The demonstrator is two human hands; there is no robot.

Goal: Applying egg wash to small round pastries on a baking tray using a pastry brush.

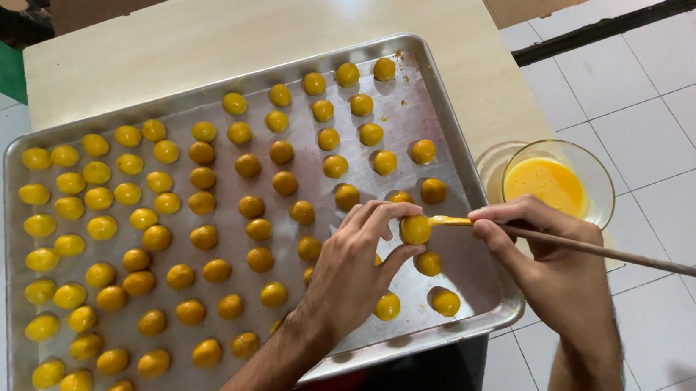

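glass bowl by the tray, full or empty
Partly full: the glass bowl holds a yellow liquid pool covering its bottom, well below the rim.

I see a pale cream table (236, 27) over a white tiled floor (690, 92) — a big metal baking tray (414, 87) lies on it, overhanging the near edge. Just right of the tray sits a clear glass bowl (598, 173) of yellow liquid, near the table's right edge — another glass rim touching it.

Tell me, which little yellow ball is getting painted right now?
The ball pinched in the left hand, lifted off the metal tray. The brush in the right hand touches it; all the others lie untouched on the tray.
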